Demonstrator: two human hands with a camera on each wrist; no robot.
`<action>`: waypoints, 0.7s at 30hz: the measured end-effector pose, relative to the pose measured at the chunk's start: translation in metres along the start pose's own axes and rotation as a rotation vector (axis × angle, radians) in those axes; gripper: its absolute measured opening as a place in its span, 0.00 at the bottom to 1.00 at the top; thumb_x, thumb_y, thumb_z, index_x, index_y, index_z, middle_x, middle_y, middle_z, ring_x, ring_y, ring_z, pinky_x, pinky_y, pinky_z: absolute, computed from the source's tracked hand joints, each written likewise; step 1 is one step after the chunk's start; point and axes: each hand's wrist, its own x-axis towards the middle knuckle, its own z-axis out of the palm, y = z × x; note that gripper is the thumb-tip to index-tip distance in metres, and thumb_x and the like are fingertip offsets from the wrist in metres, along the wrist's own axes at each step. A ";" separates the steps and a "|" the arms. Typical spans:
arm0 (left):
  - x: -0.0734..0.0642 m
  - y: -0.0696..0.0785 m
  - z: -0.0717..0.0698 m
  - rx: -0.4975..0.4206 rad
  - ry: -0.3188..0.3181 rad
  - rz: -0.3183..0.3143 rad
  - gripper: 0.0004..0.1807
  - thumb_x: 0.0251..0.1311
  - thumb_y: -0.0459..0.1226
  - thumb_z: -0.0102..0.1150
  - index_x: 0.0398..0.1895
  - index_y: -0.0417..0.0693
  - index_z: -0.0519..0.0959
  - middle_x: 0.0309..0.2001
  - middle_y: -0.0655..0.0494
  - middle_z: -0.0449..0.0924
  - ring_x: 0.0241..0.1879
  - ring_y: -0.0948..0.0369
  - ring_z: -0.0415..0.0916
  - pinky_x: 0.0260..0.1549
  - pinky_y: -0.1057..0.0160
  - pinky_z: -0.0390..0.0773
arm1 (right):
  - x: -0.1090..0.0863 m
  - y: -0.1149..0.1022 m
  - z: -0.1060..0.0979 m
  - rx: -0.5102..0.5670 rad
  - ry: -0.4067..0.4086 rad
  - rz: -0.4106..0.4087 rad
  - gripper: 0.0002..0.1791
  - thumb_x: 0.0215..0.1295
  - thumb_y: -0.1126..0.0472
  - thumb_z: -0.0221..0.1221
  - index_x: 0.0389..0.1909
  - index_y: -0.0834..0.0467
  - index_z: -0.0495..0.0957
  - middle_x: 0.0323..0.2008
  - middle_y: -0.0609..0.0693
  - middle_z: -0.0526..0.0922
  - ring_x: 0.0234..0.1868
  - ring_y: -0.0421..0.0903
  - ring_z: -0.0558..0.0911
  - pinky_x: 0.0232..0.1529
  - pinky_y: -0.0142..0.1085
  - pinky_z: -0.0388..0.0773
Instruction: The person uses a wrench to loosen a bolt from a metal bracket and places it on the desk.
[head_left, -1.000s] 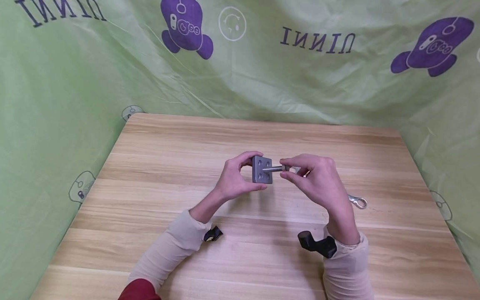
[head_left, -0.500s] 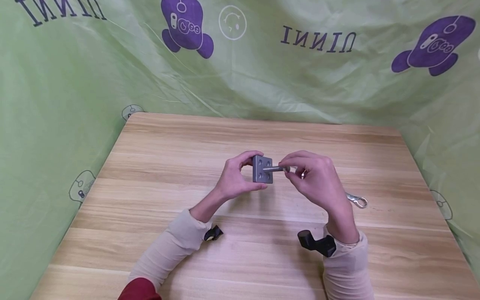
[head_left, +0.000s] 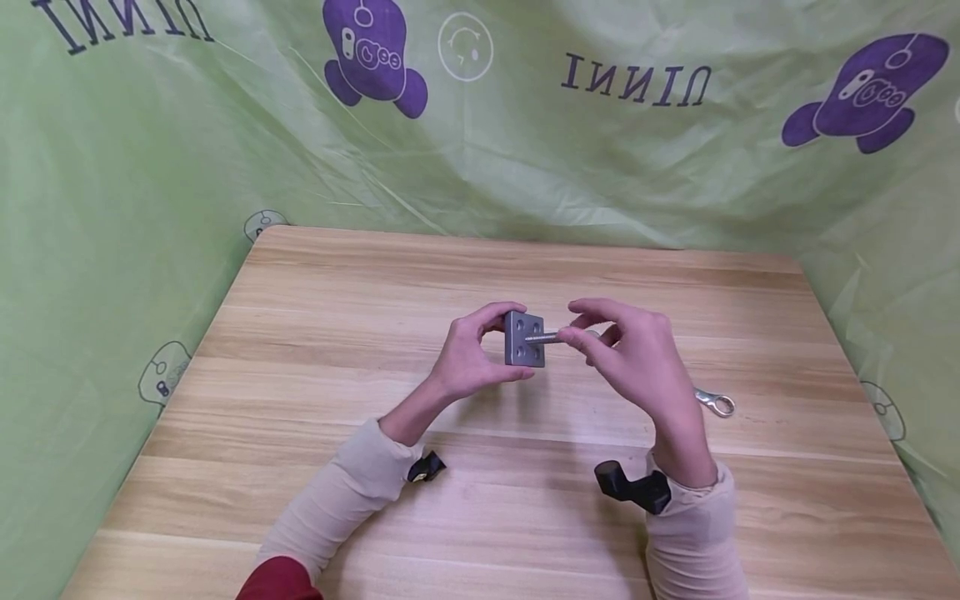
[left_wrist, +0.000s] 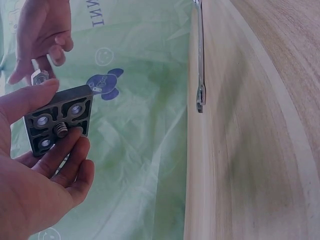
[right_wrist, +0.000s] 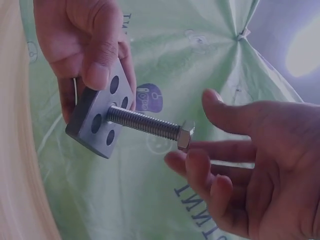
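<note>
A grey square metal plate (head_left: 514,343) with corner holes is held on edge by my left hand (head_left: 467,357), thumb and fingers on opposite edges. Through its centre runs a threaded hex bolt (right_wrist: 145,122); most of the shank stands out toward the right. On the ribbed other face, the bolt's tip (left_wrist: 60,130) pokes out slightly. My right hand (right_wrist: 277,160) is around the bolt's hex head, its thumb lifted away from it. Its fingers are loosely bent just below the head; whether one touches it I cannot tell.
A combination wrench (head_left: 716,403) lies on the wooden table (head_left: 360,300) beyond my right wrist, partly hidden by it. Green printed sheeting (head_left: 480,183) hangs behind and at both sides of the table. A black camera mount (head_left: 633,487) sits on the right wrist.
The right thumb and fingers, earlier pinching the bolt head, have spread apart from it. The left hand and plate have stayed in place.
</note>
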 end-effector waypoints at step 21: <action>-0.001 0.000 0.000 0.012 -0.006 -0.003 0.41 0.34 0.29 0.81 0.59 0.38 0.76 0.49 0.41 0.86 0.47 0.49 0.84 0.60 0.54 0.77 | 0.000 -0.004 0.002 -0.089 -0.035 0.077 0.11 0.61 0.55 0.69 0.37 0.59 0.89 0.24 0.52 0.88 0.19 0.39 0.80 0.21 0.30 0.73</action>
